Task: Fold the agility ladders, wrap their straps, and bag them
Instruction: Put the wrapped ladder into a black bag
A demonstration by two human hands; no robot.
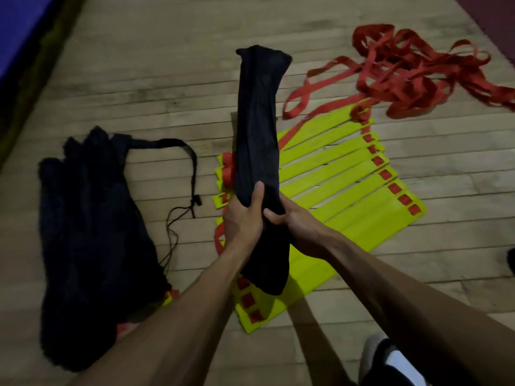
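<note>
Gripping a long black bag [257, 140] upright with both hands, left hand [245, 218] wrapped round its lower part with the thumb lying up the cloth, right hand [295, 227] clamped just beside it from the right. Holding it above the yellow rungs [342, 188], fanned flat on the wood floor [156, 65], with the red straps [404, 76] lying loose in a tangle at the far right. Judging the step as readying this bag, or closing it; impossible to tell whether anything is inside. Worth finding the mouth first and keeping it wide, sliding rungs in as one squared stack, not loose. Worth gathering and wrapping those straps beforehand, since trailing loops are likely to snag. Lying at the near left, a second bag [92, 246] with its cord [178, 215], a yellow corner peeking from beneath it.
</note>
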